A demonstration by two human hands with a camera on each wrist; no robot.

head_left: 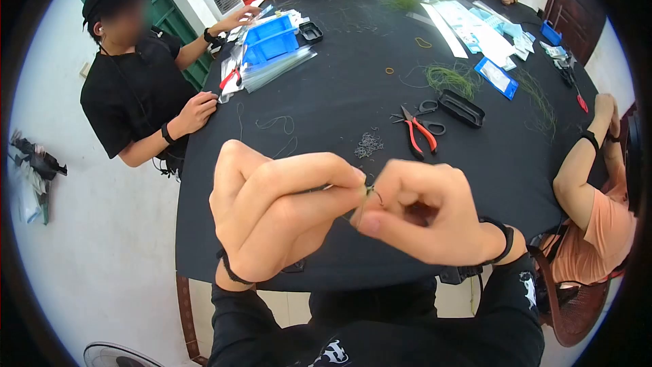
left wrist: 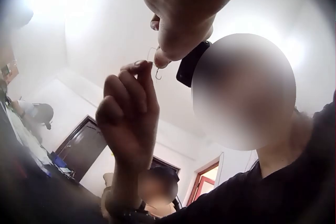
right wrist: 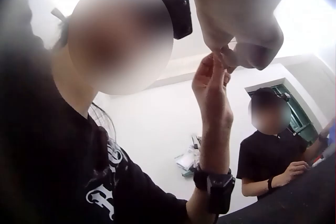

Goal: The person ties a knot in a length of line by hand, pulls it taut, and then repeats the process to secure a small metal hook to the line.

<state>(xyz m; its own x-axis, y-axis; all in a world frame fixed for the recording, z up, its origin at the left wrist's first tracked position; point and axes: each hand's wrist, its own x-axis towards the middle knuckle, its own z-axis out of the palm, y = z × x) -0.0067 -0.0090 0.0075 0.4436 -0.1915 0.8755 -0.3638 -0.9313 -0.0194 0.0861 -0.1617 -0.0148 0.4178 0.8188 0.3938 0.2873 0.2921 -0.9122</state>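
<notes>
The left hand (head_left: 282,207) pinches a small dark fish hook (head_left: 379,198) between thumb and fingertips, above the table's near side. Close against it on the right, the right hand (head_left: 435,211) has thumb and index finger brought together on a thin line. In the left wrist view the hook (left wrist: 158,74) hangs below the left hand's (left wrist: 184,14) fingertips, and a fine loop of line (left wrist: 150,54) runs to the pinched fingertips of the right hand (left wrist: 131,108). The right wrist view shows both hands meeting; the fingers hide most of the line.
On the black table (head_left: 326,95) lie a pile of small hooks (head_left: 369,144), red-handled pliers (head_left: 419,132), scissors (head_left: 432,127), a black case (head_left: 462,108), green line (head_left: 451,80), blue trays (head_left: 270,41) and a blue packet (head_left: 496,78). Several people sit around it.
</notes>
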